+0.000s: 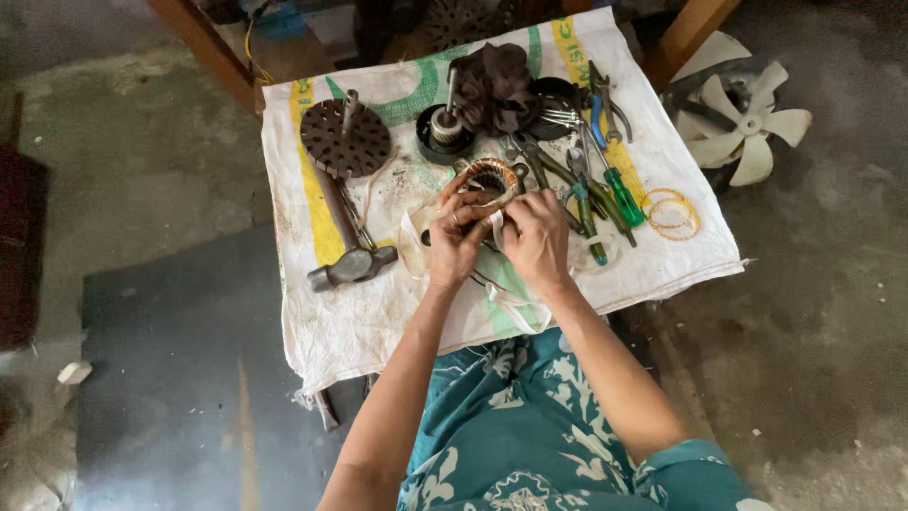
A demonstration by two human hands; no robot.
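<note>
The person is sitting at a small bench w/ a white sack cloth spread over it. Both hands are working on a round motor coil ring, brown w/ copper wire, sitting near the middle of the bench. The left hand is curled shut, gripping the near edge of the ring, w/ fingers bent over it. The right hand is closed too, pinching a strip of white tape right at the ring. The 2 hands are almost touching each other. More white tape is hanging down below the hands, toward the person's green flowered clothes.

Left of the hands, a hammer is lying w/ its head close to the bench edge. Just past it, a dark round plate w/ holes is sitting w/ a short rod sticking up. Straight past the hands are a black cup part w/ a shaft and a dark crumpled cloth. Right of the hands, green-handled screwdrivers and pliers w/ blue grips are lying close together. A bit further right, thin yellow wire loops are lying on the cloth. Off the bench, far to the right on the floor, a white fan blade is lying.
</note>
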